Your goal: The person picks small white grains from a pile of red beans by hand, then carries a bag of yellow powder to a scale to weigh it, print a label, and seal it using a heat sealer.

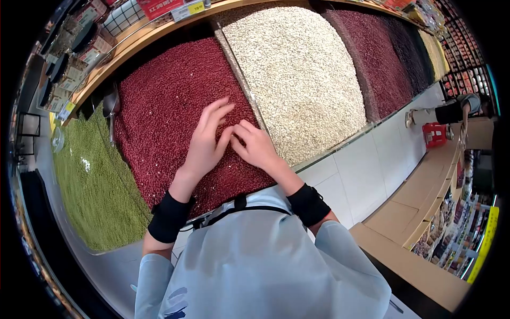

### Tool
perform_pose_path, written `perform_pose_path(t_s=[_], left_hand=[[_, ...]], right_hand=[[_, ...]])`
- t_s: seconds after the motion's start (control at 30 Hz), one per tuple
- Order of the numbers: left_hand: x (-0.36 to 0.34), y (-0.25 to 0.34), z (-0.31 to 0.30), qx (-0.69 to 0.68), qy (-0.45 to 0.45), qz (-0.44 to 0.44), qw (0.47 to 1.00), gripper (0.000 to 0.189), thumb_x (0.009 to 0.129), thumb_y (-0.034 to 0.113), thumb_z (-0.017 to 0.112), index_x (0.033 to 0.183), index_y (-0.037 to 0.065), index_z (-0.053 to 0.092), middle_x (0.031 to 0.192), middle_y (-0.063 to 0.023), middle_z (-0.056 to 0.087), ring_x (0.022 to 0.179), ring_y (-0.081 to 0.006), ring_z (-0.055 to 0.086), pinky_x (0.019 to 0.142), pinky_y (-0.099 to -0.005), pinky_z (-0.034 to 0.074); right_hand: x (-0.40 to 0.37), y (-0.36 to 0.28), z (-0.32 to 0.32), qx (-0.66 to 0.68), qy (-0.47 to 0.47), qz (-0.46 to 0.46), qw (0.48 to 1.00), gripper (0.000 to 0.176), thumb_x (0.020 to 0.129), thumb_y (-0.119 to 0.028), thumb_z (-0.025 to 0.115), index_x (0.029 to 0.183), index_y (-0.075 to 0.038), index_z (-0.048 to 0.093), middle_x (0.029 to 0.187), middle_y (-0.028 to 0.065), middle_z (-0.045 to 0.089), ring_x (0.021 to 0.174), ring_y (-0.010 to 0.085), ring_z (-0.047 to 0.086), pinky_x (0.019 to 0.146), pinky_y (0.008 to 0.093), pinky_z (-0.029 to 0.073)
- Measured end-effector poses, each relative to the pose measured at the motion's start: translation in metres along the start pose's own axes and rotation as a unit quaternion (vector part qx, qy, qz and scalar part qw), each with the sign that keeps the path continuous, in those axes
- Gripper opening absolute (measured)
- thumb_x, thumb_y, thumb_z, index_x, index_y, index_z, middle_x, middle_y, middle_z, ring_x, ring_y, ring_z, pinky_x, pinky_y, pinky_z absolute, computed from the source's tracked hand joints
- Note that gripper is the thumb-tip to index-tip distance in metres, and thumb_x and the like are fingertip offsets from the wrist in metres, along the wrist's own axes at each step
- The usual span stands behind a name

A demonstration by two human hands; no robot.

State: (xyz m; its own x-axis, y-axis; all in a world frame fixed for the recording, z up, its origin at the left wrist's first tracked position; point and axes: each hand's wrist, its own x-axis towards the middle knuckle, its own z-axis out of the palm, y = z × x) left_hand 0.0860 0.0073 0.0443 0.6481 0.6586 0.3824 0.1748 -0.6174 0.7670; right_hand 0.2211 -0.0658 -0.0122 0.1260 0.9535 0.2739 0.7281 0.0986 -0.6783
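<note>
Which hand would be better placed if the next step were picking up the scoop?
Probably the left hand: it is nearer the scoop at the edge of the red beans. The right hand is farther off, beyond the left.

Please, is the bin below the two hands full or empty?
Full: red beans are heaped across it, below the left hand and right hand.

A shop is indicated by red beans [175,80] heaped loose in bins [240,77], jars [94,43] lined along a shelf [123,54], and price tags [196,8] fixed to its edge.
</note>
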Motion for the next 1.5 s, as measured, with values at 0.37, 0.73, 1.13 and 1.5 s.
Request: perform_pose_path(t_s=[0.37,0.73,1.13,1.5], left_hand=[[-0.051,-0.047,0.070,0.116,-0.261,0.121,0.951,0.027,0.082,0.016,0.060,0.107,0.009,0.058,0.116,-0.0087,0.053,0.115,-0.0280,0.046,0.097,-0.0407,0.038],[-0.011,-0.072,0.070,0.202,-0.282,0.065,0.936,0.021,0.073,0.005,0.058,0.094,0.006,0.051,0.087,-0.0125,0.050,0.084,-0.0307,0.058,0.069,-0.0418,0.049],[-0.022,-0.044,0.054,0.114,-0.171,-0.019,0.978,0.023,0.081,0.014,0.061,0.101,0.002,0.061,0.105,-0.0141,0.057,0.102,-0.0328,0.053,0.089,-0.0396,0.044],[-0.047,-0.041,0.120,0.185,-0.336,-0.046,0.922,0.042,0.077,0.032,0.064,0.105,0.003,0.053,0.095,-0.0168,0.059,0.090,-0.0339,0.060,0.075,-0.0429,0.050]], right_hand=[[-0.011,0.063,-0.096,0.096,0.267,0.185,0.941,0.031,0.087,-0.008,0.058,0.117,-0.004,0.059,0.069,-0.0002,0.053,0.053,0.0036,0.042,0.047,0.0213,0.034],[-0.050,0.072,-0.074,0.114,0.184,0.225,0.950,0.023,0.087,-0.009,0.057,0.109,-0.006,0.063,0.074,0.0042,0.060,0.055,0.0075,0.049,0.051,0.0233,0.041],[-0.040,0.058,-0.061,0.136,0.118,0.167,0.969,0.015,0.087,-0.007,0.056,0.097,-0.002,0.066,0.077,0.0072,0.063,0.057,0.0104,0.052,0.052,0.0239,0.041],[-0.060,0.059,-0.056,0.156,0.120,0.206,0.958,0.014,0.086,-0.005,0.057,0.096,-0.002,0.066,0.076,0.0064,0.062,0.059,0.0089,0.052,0.053,0.0235,0.041]])
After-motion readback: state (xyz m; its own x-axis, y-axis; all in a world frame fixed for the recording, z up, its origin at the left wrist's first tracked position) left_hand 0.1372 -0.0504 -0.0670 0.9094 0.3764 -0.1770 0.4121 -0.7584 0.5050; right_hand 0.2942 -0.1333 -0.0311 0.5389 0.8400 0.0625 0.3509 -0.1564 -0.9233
